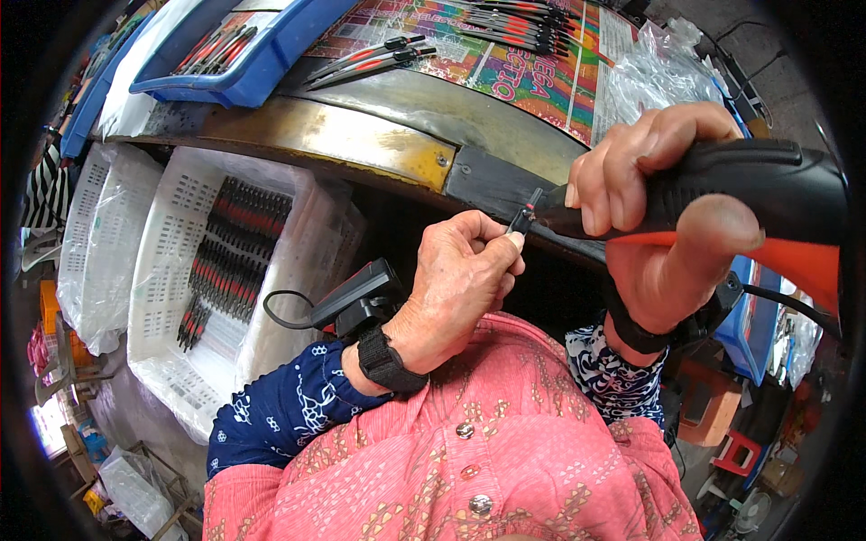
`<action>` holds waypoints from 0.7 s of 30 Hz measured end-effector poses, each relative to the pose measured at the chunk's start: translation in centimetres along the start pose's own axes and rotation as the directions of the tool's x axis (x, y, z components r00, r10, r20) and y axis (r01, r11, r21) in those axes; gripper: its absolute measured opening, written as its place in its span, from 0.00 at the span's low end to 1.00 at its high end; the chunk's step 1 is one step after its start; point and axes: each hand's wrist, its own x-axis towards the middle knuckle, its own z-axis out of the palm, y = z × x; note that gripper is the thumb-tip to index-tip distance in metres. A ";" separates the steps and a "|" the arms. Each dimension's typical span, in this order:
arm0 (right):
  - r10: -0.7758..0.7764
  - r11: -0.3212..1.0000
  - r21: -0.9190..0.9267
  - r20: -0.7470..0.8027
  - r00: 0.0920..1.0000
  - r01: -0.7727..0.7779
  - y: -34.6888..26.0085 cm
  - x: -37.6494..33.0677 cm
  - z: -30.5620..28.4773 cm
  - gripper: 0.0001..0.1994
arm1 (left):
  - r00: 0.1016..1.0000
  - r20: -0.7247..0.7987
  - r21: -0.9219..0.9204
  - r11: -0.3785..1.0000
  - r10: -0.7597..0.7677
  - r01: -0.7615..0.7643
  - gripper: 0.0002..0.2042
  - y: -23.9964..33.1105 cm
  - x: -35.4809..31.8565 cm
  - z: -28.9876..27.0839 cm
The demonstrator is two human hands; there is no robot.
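Fingers (502, 254) of our left hand (456, 275) pinch a small dark part (522, 219) by the table (370, 137)'s near edge, at the tip of the black-and-orange tool (758, 185) our right hand (622, 176) wraps at right, seemingly mid-working, so steady alignment seems needed next.

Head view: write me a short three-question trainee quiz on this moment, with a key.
1. Which hand grips the black-and-orange tool?
2. True or false: the left hand pinches a small dark piece at its fingertips.
3. What fills rows in the white crate nearer the left hand?
A. Clear bottles
B. Black-and-red parts
C. Yellow cups

Key: 1. The right hand. 2. True. 3. B.
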 end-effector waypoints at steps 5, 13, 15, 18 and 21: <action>-0.032 0.996 0.084 -0.036 0.999 0.035 1.1 -0.2 0.6 0.30 | 1.000 -0.025 0.028 1.000 0.006 -0.005 0.05 0.1 -0.1 0.3; -0.031 0.999 0.021 -0.001 1.000 0.031 1.1 0.1 0.6 0.30 | 0.999 -0.046 0.038 0.999 0.027 -0.025 0.06 0.0 0.1 0.3; -0.032 0.999 0.017 0.004 0.999 0.032 1.2 0.1 0.6 0.30 | 0.998 -0.049 0.037 0.999 0.035 -0.033 0.06 -0.1 0.1 0.4; -0.034 0.999 0.016 0.004 0.999 0.034 1.2 0.0 0.6 0.30 | 0.998 -0.043 0.041 0.998 0.039 -0.037 0.06 -0.1 0.1 0.4; -0.040 0.999 0.016 0.007 0.999 0.040 1.1 0.0 0.6 0.30 | 0.998 -0.045 0.058 0.998 0.042 -0.040 0.06 -0.1 0.0 0.4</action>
